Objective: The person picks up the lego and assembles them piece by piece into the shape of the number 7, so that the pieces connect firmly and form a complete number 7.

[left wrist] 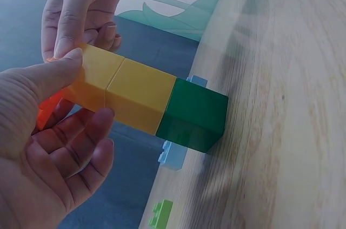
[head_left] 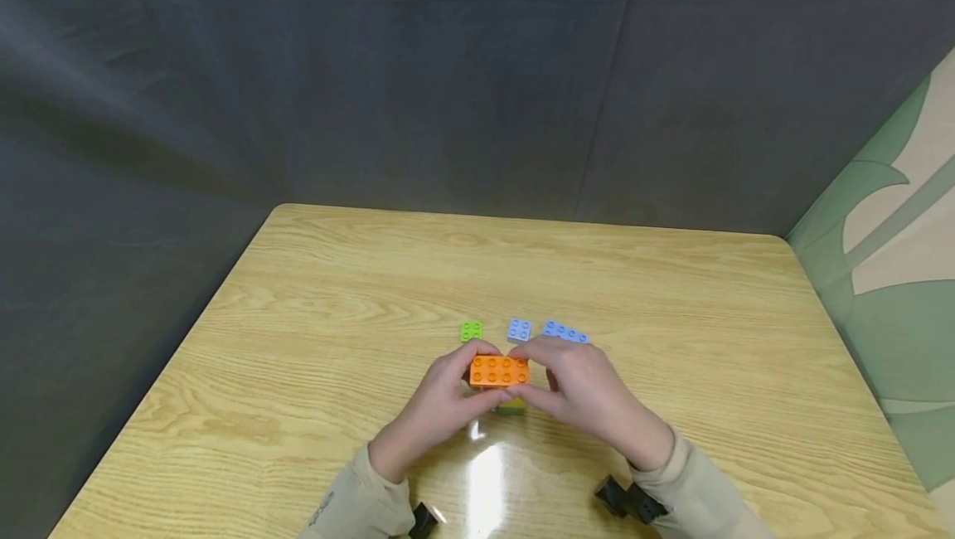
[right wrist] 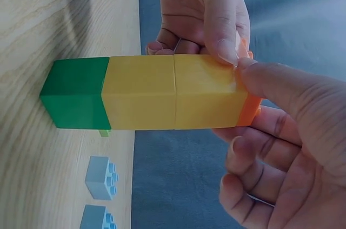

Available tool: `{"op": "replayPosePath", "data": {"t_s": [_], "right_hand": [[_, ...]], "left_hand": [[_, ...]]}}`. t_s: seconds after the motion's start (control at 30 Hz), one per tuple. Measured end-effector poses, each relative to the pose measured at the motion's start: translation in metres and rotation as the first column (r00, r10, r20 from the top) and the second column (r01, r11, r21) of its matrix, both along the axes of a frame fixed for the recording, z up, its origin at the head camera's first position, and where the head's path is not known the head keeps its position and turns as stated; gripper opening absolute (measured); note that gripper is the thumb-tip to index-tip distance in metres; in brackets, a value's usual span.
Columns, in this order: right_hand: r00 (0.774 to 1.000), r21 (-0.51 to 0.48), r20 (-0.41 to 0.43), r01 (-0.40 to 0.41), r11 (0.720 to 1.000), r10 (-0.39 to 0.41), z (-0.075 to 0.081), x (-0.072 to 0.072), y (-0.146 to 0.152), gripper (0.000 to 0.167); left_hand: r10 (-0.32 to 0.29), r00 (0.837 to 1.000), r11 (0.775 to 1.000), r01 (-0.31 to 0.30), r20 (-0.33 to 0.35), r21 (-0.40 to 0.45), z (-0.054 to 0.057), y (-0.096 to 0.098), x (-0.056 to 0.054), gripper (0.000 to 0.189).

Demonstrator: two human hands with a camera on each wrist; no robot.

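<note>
On the table [head_left: 313, 307] stands an upright tower of blocks: a green block [right wrist: 78, 92] at the bottom, a yellow block [right wrist: 139, 92] above it and a second yellow block [right wrist: 208, 91] over that. An orange brick [head_left: 499, 371] with two rows of studs lies across the top, against the upper yellow block. My left hand [head_left: 444, 388] pinches its left end between thumb and fingers. From the other side, my right hand [head_left: 585, 380] grips the right end, the two thumbs nearly meeting at the near edge. Fingers partly hide whether orange and yellow are fully pressed together.
Just beyond the hands lie a small lime-green brick [head_left: 471, 331], a small blue brick [head_left: 519, 329] and a longer blue brick [head_left: 564, 332]. Dark cloth [head_left: 448, 83] hangs behind the table; a leaf-patterned cloth [head_left: 895, 274] borders its right side.
</note>
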State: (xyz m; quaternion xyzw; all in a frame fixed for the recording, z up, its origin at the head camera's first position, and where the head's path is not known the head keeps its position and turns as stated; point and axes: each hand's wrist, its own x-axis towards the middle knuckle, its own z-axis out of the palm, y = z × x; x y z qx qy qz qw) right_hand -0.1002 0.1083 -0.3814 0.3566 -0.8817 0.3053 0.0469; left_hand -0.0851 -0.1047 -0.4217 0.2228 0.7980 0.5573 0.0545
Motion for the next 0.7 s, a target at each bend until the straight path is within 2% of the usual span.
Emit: {"op": "replayPosePath", "data": {"t_s": [0.33, 0.7], "right_hand": [[1.000, -0.039, 0.004, -0.007, 0.999, 0.008, -0.0045, 0.0003, 0.0015, 0.028], [1.000, -0.059, 0.016, -0.015, 0.998, 0.016, -0.0068, -0.0003, 0.0029, 0.028]], "left_hand": [[-0.007, 1.000, 1.000, 0.007, -0.004, 0.005, -0.0002, -0.0002, 0.0003, 0.035], [-0.024, 0.999, 1.000, 0.024, -0.046, 0.003, -0.0012, -0.0011, -0.0008, 0.036]]}}
